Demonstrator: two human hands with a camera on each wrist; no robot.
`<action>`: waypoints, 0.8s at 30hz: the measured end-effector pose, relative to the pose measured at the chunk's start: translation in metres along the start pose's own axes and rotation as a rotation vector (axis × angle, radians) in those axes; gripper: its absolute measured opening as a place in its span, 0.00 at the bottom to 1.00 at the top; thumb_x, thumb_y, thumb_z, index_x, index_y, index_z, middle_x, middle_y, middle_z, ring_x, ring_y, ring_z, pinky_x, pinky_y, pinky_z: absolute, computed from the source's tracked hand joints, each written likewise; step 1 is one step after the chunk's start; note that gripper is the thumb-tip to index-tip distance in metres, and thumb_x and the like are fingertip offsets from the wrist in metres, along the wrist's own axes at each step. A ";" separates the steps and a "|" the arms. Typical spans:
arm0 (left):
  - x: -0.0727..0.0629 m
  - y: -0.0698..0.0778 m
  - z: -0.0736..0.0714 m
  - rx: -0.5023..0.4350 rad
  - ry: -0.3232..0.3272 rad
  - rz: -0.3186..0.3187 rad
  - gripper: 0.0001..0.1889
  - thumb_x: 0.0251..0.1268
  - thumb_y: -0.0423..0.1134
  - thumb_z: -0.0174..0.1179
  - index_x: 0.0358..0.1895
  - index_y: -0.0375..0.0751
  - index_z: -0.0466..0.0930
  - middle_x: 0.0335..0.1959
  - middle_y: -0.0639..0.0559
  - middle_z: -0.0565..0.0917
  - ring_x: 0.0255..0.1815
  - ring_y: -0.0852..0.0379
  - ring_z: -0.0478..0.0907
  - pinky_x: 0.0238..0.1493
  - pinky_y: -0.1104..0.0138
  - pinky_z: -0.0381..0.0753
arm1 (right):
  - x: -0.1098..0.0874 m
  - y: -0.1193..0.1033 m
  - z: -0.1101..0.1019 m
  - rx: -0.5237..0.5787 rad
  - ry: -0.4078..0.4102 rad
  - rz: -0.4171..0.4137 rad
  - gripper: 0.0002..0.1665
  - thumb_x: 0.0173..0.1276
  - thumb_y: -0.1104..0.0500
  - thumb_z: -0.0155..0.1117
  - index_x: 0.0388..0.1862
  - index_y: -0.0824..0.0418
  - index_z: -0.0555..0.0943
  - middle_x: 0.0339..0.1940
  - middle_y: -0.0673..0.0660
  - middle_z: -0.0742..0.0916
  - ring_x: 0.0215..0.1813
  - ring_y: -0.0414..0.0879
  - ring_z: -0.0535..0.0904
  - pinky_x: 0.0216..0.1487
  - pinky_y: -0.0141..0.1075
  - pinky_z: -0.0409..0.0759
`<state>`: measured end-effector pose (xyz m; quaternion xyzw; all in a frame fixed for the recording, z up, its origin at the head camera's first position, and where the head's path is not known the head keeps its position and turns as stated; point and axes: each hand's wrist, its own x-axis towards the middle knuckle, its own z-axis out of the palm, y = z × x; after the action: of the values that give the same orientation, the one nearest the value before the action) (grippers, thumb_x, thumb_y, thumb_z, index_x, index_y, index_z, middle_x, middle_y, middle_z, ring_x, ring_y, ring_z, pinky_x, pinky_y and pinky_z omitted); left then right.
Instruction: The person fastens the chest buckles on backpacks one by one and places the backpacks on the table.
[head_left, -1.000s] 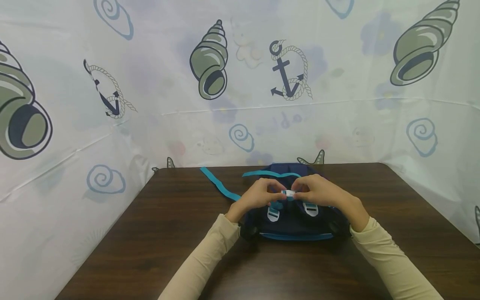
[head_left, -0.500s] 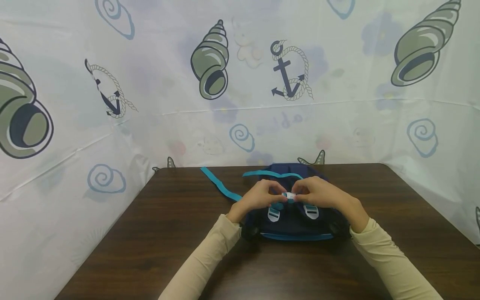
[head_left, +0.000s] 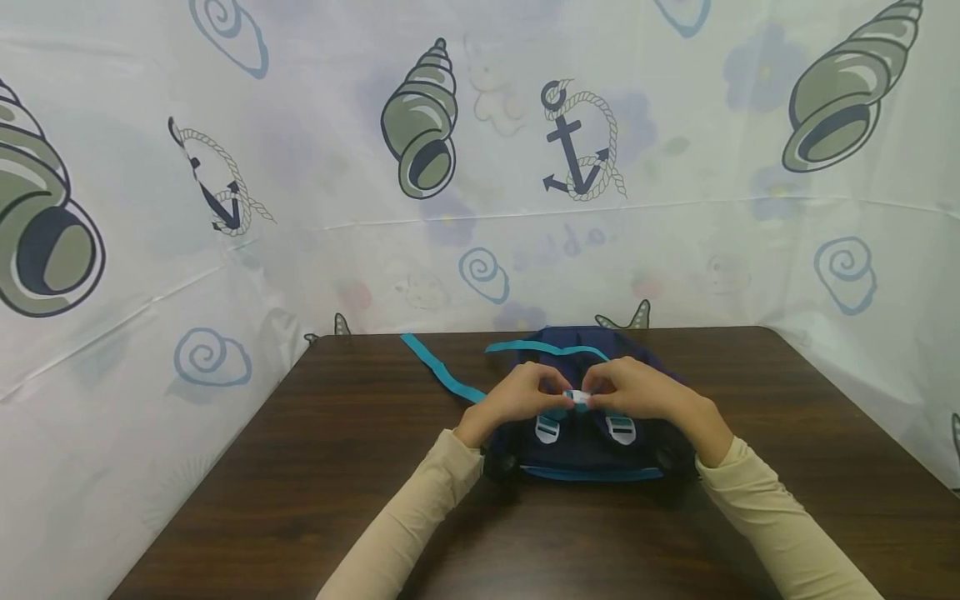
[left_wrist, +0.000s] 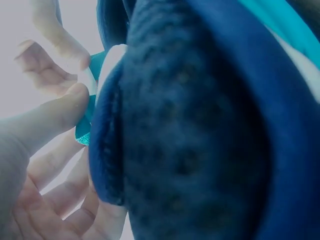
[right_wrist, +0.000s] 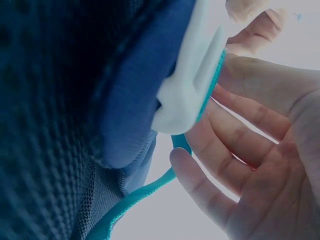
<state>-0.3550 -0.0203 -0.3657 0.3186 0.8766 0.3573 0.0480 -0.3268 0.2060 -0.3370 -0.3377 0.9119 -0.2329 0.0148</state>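
A dark blue backpack lies on the table, shoulder straps facing up. Over its middle, a small white buckle on teal webbing sits between the two hands. From the left, the left hand pinches one end of it with thumb and fingertips. The right hand pinches the opposite end. Fingers hide most of the buckle, so whether it is fastened cannot be told. In the left wrist view, teal webbing shows beside the thumb. A larger white strap adjuster is near the right fingers in the right wrist view.
Two white strap adjusters hang below the hands, one on the left and one on the right. A loose teal strap trails left over the brown table. A patterned white curtain stands behind.
Both hands and the white buckle have sunk slightly toward the backpack. The pinching grip of each hand stays the same.
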 end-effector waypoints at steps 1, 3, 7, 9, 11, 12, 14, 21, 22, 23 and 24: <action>0.000 0.000 0.000 0.005 0.000 0.000 0.11 0.64 0.45 0.68 0.46 0.45 0.87 0.39 0.55 0.89 0.33 0.62 0.80 0.35 0.71 0.80 | 0.000 0.000 0.000 -0.002 0.000 0.001 0.09 0.69 0.60 0.66 0.46 0.60 0.85 0.39 0.49 0.88 0.39 0.41 0.82 0.43 0.39 0.83; 0.000 0.000 0.001 0.017 -0.002 -0.003 0.11 0.64 0.45 0.68 0.45 0.45 0.87 0.38 0.56 0.88 0.32 0.63 0.79 0.33 0.71 0.79 | 0.001 0.001 0.002 -0.004 -0.003 0.009 0.09 0.69 0.59 0.67 0.46 0.60 0.84 0.39 0.50 0.88 0.39 0.41 0.81 0.44 0.40 0.84; 0.002 -0.002 0.003 0.050 -0.006 -0.006 0.11 0.64 0.45 0.69 0.44 0.46 0.87 0.35 0.58 0.87 0.30 0.63 0.77 0.31 0.71 0.78 | 0.001 0.002 0.004 -0.004 -0.013 0.031 0.09 0.69 0.58 0.67 0.46 0.59 0.85 0.40 0.50 0.88 0.40 0.42 0.82 0.46 0.43 0.85; 0.003 -0.003 0.004 0.065 -0.009 -0.006 0.11 0.64 0.45 0.69 0.44 0.45 0.88 0.34 0.58 0.87 0.29 0.63 0.77 0.31 0.71 0.79 | 0.002 0.002 0.005 -0.009 -0.016 0.033 0.08 0.69 0.59 0.67 0.45 0.58 0.85 0.40 0.50 0.89 0.40 0.42 0.82 0.47 0.43 0.85; 0.003 -0.004 0.005 0.089 -0.011 -0.005 0.10 0.64 0.45 0.68 0.44 0.46 0.88 0.34 0.58 0.87 0.29 0.63 0.77 0.31 0.71 0.79 | 0.002 0.001 0.006 -0.010 -0.021 0.034 0.08 0.69 0.59 0.67 0.45 0.58 0.84 0.40 0.50 0.89 0.40 0.42 0.83 0.47 0.43 0.85; 0.003 -0.004 0.005 0.098 -0.013 -0.005 0.10 0.64 0.45 0.69 0.44 0.46 0.88 0.34 0.58 0.87 0.29 0.63 0.78 0.31 0.72 0.79 | 0.002 0.001 0.007 -0.013 -0.025 0.034 0.07 0.69 0.59 0.67 0.44 0.58 0.84 0.39 0.50 0.88 0.40 0.42 0.83 0.47 0.43 0.85; 0.003 -0.004 0.006 0.121 -0.018 -0.009 0.10 0.63 0.46 0.69 0.43 0.46 0.88 0.34 0.59 0.86 0.29 0.64 0.78 0.31 0.72 0.78 | 0.003 0.000 0.008 -0.016 -0.034 0.039 0.06 0.69 0.60 0.67 0.43 0.58 0.84 0.39 0.50 0.88 0.40 0.41 0.83 0.46 0.42 0.84; 0.002 -0.002 0.009 0.206 -0.054 -0.028 0.09 0.62 0.46 0.70 0.41 0.48 0.88 0.34 0.59 0.87 0.30 0.64 0.79 0.32 0.72 0.79 | 0.006 0.001 0.016 -0.034 -0.057 0.052 0.03 0.67 0.62 0.68 0.39 0.58 0.83 0.34 0.49 0.85 0.35 0.40 0.78 0.39 0.35 0.80; 0.003 -0.002 0.009 0.213 -0.059 -0.026 0.08 0.63 0.46 0.69 0.41 0.48 0.88 0.35 0.59 0.87 0.31 0.65 0.78 0.33 0.72 0.78 | 0.006 0.001 0.017 -0.035 -0.058 0.053 0.03 0.67 0.62 0.68 0.38 0.58 0.83 0.34 0.49 0.84 0.34 0.40 0.77 0.38 0.34 0.79; 0.003 -0.001 0.010 0.218 -0.063 -0.024 0.08 0.63 0.46 0.69 0.41 0.48 0.89 0.35 0.59 0.87 0.31 0.65 0.78 0.33 0.72 0.78 | 0.006 0.001 0.018 -0.038 -0.058 0.054 0.03 0.66 0.62 0.68 0.38 0.58 0.83 0.33 0.48 0.84 0.34 0.40 0.76 0.37 0.34 0.78; 0.003 -0.001 0.010 0.220 -0.068 -0.020 0.08 0.63 0.46 0.69 0.41 0.48 0.89 0.35 0.59 0.87 0.31 0.65 0.78 0.33 0.73 0.78 | 0.006 0.002 0.019 -0.039 -0.059 0.054 0.03 0.66 0.62 0.69 0.38 0.57 0.83 0.33 0.48 0.84 0.33 0.40 0.76 0.37 0.33 0.78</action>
<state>-0.3549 -0.0130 -0.3739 0.3251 0.9115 0.2476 0.0459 -0.3295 0.1955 -0.3537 -0.3198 0.9242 -0.2045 0.0415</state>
